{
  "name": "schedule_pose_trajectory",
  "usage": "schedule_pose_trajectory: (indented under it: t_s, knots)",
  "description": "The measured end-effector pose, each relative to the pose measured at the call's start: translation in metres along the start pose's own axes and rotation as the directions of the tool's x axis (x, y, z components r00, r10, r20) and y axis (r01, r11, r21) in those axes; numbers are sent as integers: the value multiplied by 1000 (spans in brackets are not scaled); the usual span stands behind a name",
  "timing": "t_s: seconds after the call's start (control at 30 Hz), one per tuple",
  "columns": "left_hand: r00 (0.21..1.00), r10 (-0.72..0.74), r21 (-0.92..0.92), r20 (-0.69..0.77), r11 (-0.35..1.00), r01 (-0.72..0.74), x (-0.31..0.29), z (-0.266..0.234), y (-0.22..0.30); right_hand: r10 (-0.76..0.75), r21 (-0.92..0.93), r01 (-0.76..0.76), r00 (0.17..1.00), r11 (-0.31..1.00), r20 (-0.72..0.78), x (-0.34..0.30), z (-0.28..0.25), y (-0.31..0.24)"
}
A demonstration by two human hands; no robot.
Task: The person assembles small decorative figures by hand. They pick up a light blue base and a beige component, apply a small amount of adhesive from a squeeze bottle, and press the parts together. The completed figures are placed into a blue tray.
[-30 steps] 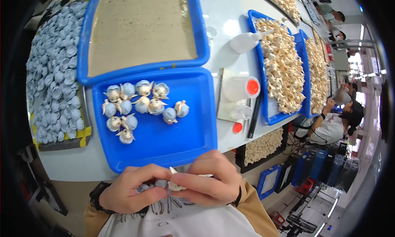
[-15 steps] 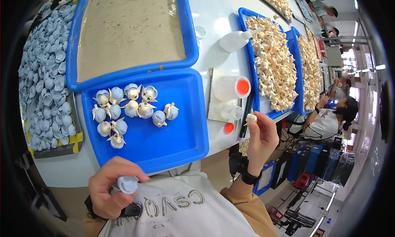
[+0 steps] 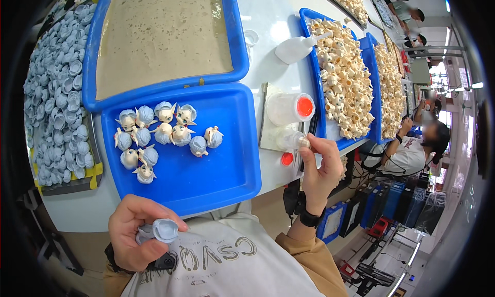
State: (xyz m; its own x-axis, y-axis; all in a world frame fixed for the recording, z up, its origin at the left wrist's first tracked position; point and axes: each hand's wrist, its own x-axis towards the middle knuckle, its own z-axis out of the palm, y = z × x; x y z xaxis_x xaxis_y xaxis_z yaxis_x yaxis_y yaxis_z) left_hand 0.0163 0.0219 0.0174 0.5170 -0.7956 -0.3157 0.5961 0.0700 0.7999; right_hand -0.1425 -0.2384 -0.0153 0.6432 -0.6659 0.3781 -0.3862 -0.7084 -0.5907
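Close to my shirt, my left hand (image 3: 131, 230) is closed around light blue-grey doll hair pieces (image 3: 165, 230); the hollow of one faces up. My right hand (image 3: 320, 170) pinches a small cream doll head (image 3: 305, 142), mostly covered by the fingers. It is at the mouth of a small clear cup (image 3: 287, 138); whether they touch I cannot tell. In front of me, a shallow blue tray (image 3: 216, 186) holds several doll heads (image 3: 181, 135) with pointed ears and blue-grey hair, grouped toward its far left.
Beside the small cup stand a larger clear tub (image 3: 281, 109) and a red cap (image 3: 286, 159). A white squeeze bottle (image 3: 293, 50) lies farther back. Blue bins (image 3: 315, 70) of cream heads are right, a heap of hair pieces (image 3: 56, 101) left. A co-worker (image 3: 410, 152) sits right.
My right hand has moved left with the doll head, up to the small clear cup. My left hand has turned the hair pieces slightly, exposing more of the hollow.
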Motion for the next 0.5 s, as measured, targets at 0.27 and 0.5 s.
schedule_pose_trajectory:
  t_s: [0.27, 0.5]
  knots:
    - [991, 111, 39, 75, 993, -114, 2, -4, -6, -155, -235, 171, 984, 957, 85, 12, -1, -15]
    - [980, 135, 112, 145, 982, -152, 7, -7, -10, -79, -192, 77, 997, 978, -5, 1, 2, -11]
